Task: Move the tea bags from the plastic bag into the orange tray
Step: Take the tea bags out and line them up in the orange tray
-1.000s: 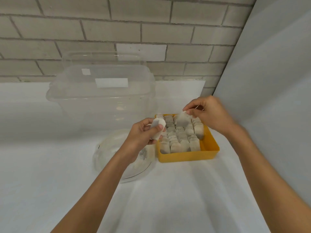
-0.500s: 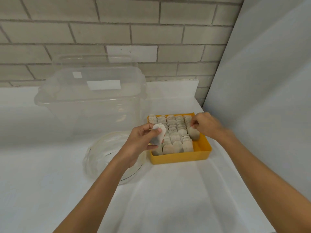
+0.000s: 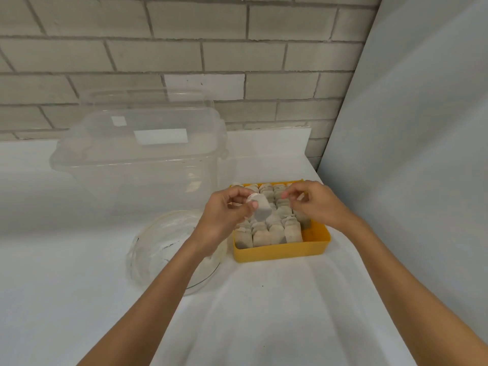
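1. Step in hand: mid-transfer. One tea bag (image 3: 260, 211) is in the air over the 9 o'clock side of the orange tray (image 3: 280, 253), not yet set down.
2. Left hand (image 3: 224, 217): thumb and fingers curled on that bag's upper end, and the bag hangs tilted below them.
3. Right hand (image 3: 317, 204): over the tray's 12 o'clock rows, fingers curled, thumb and forefinger tips nearly together (we can't tell if they pinch anything).
4. The tray is mostly full of packed rows (image 3: 269, 233) standing upright. Bare orange floor shows only along its 3 o'clock wall.
5. The plastic bag (image 3: 169, 249) lies on the table (image 3: 264, 313) at the tray's 9 o'clock, just beside it and partly under the left forearm. We can't read its contents. A clear tub (image 3: 137, 159) stands at the bag's 12 o'clock.
6. Next, our guess: lower the bag upright into the 3 o'clock gap. That calls for a light pinch and a narrow drop so the neighbours don't tip.
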Demonstrator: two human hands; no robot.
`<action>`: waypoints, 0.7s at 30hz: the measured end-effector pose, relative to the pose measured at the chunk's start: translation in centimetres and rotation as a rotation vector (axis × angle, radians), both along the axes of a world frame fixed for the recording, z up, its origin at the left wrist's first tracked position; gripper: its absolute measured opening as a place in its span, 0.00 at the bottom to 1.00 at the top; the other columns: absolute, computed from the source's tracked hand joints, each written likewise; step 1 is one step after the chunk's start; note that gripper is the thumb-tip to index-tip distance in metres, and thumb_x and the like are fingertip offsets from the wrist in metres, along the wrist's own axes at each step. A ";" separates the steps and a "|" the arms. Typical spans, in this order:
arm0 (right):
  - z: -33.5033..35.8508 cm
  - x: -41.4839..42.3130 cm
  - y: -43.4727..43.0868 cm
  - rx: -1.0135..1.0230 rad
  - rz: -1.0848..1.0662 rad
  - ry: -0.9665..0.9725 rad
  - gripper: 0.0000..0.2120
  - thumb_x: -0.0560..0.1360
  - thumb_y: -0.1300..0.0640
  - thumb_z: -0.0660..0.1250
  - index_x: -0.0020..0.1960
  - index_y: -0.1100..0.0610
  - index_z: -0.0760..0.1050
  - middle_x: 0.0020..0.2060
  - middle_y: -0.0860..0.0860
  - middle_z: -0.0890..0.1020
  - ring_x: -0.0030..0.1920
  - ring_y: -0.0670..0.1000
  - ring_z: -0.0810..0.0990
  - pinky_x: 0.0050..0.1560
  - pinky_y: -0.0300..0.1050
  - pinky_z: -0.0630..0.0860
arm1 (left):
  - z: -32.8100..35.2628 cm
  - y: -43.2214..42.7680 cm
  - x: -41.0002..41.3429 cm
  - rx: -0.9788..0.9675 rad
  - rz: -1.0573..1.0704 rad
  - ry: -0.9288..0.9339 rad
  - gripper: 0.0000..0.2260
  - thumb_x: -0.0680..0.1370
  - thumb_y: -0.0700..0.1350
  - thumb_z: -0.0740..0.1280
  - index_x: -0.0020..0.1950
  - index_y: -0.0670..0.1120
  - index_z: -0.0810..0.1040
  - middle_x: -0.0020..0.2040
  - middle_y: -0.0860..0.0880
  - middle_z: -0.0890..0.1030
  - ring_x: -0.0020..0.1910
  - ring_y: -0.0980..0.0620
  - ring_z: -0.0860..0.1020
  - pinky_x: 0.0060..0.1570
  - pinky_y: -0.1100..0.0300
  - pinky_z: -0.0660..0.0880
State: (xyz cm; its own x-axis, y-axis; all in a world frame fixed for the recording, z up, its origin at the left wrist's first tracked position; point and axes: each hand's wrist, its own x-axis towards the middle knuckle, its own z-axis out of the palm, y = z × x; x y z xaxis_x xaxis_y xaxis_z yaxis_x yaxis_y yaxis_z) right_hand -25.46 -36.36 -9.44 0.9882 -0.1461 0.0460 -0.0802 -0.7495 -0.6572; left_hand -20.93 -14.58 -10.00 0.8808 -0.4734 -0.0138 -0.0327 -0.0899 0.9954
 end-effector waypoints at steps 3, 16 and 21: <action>1.5 -1.6 1.9 0.276 0.133 0.040 0.09 0.72 0.59 0.73 0.52 0.52 0.82 0.40 0.42 0.80 0.34 0.34 0.74 0.40 0.32 0.70 | 1.0 -1.1 0.5 0.059 -0.028 -0.111 0.02 0.75 0.40 0.72 0.47 0.46 0.82 0.38 0.50 0.78 0.36 0.50 0.79 0.38 0.58 0.75; -0.5 -2.8 -1.4 0.270 -0.212 -0.166 0.07 0.73 0.55 0.72 0.42 0.43 0.81 0.37 0.38 0.82 0.34 0.40 0.76 0.43 0.36 0.75 | 3.3 -7.2 2.4 0.273 -0.178 -0.494 0.02 0.74 0.45 0.73 0.45 0.48 0.84 0.41 0.55 0.83 0.37 0.64 0.77 0.43 0.73 0.72; -2.2 -3.7 -4.0 0.134 -0.301 -0.083 0.09 0.75 0.63 0.67 0.48 0.50 0.80 0.39 0.43 0.81 0.38 0.42 0.77 0.45 0.38 0.72 | 1.3 -10.7 3.1 0.362 -0.240 -0.520 0.05 0.74 0.38 0.72 0.48 0.44 0.85 0.42 0.50 0.82 0.38 0.61 0.76 0.43 0.72 0.72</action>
State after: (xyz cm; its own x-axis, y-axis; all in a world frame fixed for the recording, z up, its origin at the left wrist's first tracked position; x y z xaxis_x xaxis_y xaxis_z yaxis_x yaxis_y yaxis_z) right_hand -29.11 -40.35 -11.64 0.8935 -0.4408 0.0851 -0.2269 -0.6069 -0.7617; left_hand -17.88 -25.32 -8.68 0.6867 -0.7019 0.1894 -0.5602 -0.3448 0.7532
